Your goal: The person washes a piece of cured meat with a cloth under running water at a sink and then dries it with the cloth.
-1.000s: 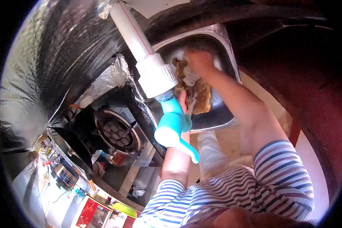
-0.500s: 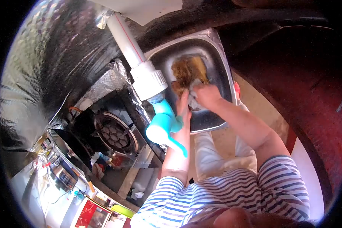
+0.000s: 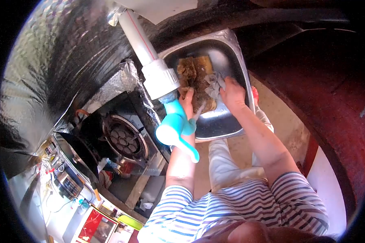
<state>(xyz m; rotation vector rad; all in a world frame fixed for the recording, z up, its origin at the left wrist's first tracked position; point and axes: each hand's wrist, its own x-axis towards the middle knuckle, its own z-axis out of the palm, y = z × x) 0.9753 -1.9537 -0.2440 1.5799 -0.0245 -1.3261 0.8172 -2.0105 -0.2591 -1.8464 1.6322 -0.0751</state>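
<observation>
A brown and yellow slab (image 3: 205, 75), rough and dark on its left part, lies in the metal sink (image 3: 240, 52); I cannot make out what it is. My left hand (image 3: 186, 103) grips its left edge, thumb on top, and is partly hidden behind the blue tap handle. My right hand (image 3: 233, 95) is at the slab's right side, its fingers closed on a crumpled white cloth or tissue (image 3: 215, 84). A pale whitish streak shows on the lower part of the slab.
A white pipe (image 3: 138, 34) with a bright blue tap (image 3: 172, 127) crosses over the sink's left side, close above my left forearm. To the left are a gas stove burner (image 3: 125, 137) and foil-covered wall (image 3: 69, 52). A dark red surface (image 3: 312, 105) curves along the right.
My right hand has moved right and slightly up with the white cloth, uncovering more of the slab. My left hand has shifted left, and the slab's lower part now shows.
</observation>
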